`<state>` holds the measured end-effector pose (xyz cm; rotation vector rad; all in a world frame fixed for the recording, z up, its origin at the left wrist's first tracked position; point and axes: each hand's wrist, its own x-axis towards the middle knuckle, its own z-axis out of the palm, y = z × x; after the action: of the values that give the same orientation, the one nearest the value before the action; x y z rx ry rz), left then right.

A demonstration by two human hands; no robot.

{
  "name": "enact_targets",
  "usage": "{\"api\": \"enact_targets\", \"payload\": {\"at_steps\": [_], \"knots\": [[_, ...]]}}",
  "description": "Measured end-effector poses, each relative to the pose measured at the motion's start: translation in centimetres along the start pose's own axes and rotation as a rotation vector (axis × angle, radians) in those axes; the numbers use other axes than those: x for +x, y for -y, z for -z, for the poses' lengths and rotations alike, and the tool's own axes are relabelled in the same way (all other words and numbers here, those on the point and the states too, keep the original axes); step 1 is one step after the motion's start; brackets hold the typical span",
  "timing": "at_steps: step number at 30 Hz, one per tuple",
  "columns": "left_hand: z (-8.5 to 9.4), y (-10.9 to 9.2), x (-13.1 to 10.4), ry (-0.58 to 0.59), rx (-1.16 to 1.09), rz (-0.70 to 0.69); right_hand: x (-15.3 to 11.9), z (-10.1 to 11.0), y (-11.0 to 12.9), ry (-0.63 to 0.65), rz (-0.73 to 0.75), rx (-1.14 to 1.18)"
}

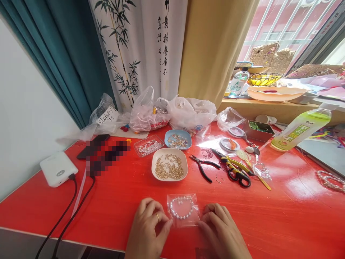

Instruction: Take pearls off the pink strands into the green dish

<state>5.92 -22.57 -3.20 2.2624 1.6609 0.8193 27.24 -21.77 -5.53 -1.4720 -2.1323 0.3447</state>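
So the bracelet (181,217) is in a little clear packet (185,223), lying flat on the red counter (269,219) smack between the two hands. From the left hand (148,225) it's just to the right; from the right hand (222,226), just to the left. Neither looks clearly nearer, tbh, both thumbs are right about at its edges. Packet's squarish, so I wouldn't call a long axis; the bracelet sits in it as a loop.

Fingers on both hands are curled in, thumbs toward the packet. Can't tell if either one is really pinching the plastic or just resting against it, contact's too small to make out. Wrists are cut off by the bottom edge, and whatever's under that pixelated patch (107,158) ahead-left of the left hand is anyone's guess.
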Motion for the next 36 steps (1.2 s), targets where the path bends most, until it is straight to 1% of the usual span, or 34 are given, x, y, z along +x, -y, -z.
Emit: {"api": "enact_targets", "payload": {"at_steps": [5, 10, 18, 28, 36], "knots": [[-0.22, -0.04, -0.06, 0.014, 0.014, 0.048, 0.11, -0.14, 0.05, -0.001, -0.032, -0.029], [-0.37, 0.10, -0.03, 0.047, 0.002, 0.069, 0.05, -0.30, -0.01, -0.029, 0.028, -0.060], [-0.54, 0.32, -0.07, 0.083, 0.013, 0.072, 0.00, -0.35, 0.07, -0.068, 0.043, -0.087], [-0.60, 0.06, 0.02, 0.034, 0.064, 0.047, 0.00, -0.24, 0.53, -0.115, 0.060, -0.148], [-1.01, 0.29, -0.04, -0.008, 0.140, 0.007, 0.19, -0.54, 0.53, -0.148, 0.048, -0.321]]}}
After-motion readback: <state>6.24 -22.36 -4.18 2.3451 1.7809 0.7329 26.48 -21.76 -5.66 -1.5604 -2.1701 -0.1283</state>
